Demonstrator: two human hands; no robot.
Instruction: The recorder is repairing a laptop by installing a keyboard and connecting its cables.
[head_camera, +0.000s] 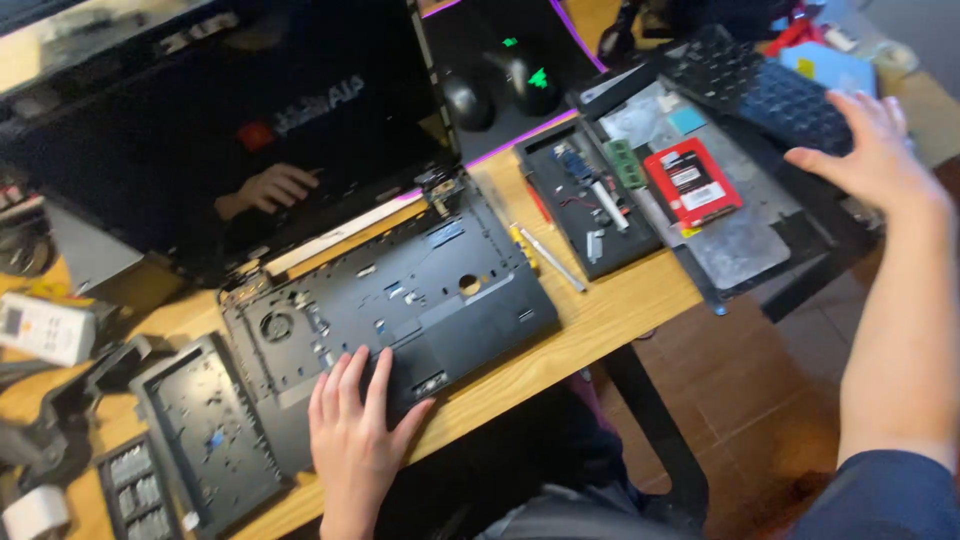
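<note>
Black tray (590, 205) holding small parts; left hand (355, 430) flat on laptop base (400, 300), right hand (865, 150) open, touching keyboard (760, 85).

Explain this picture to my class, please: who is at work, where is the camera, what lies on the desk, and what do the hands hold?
There is no machine here, only a person working with bare hands. The camera sits on that person's head and looks down. On the wooden desk lies an opened laptop with its keyboard removed and its dark screen tilted back. The left hand rests flat on the laptop's front edge. The right hand reaches out to the loose keyboard and touches it. Beside it lie a tray of small parts, a red drive, two mice and a black cover. Neither hand grips anything.
</note>
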